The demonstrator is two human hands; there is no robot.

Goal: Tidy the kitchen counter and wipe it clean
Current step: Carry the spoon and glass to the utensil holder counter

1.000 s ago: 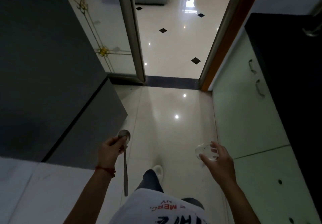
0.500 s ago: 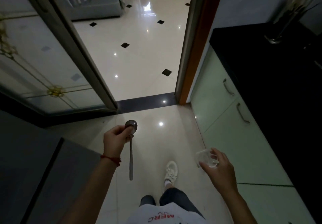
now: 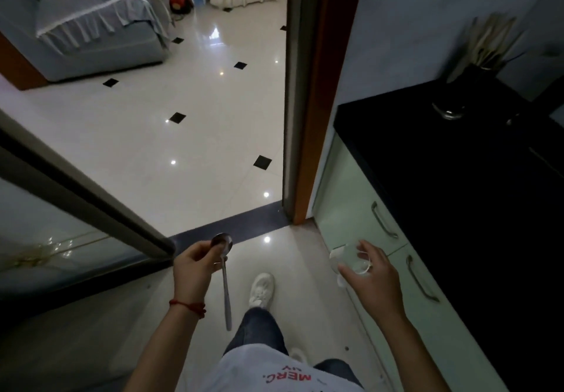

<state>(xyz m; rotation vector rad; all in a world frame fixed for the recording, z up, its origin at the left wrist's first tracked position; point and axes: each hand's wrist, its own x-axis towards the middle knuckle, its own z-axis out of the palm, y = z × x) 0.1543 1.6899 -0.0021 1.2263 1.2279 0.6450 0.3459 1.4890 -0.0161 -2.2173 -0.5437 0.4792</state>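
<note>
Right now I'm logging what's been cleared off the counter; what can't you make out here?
Head view only:
- Clear container: contents unreadable; right hand covers it.
- Utensil holder: motion-blurred, items indistinct.
- Black counter: dark, cut off by the right edge.
- Spoon bowl: clean or dirty unclear; left hand pinches it.

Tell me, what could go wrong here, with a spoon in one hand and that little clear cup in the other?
The left hand pinches the spoon by its bowl, handle dangling down; it could slip and clatter onto the glossy tile floor.

The right hand grips the clear cup only from above with the fingertips, so a jolt might drop it.

The person is mid-stride beside the cabinet handles; the cup hand could knock one.
</note>
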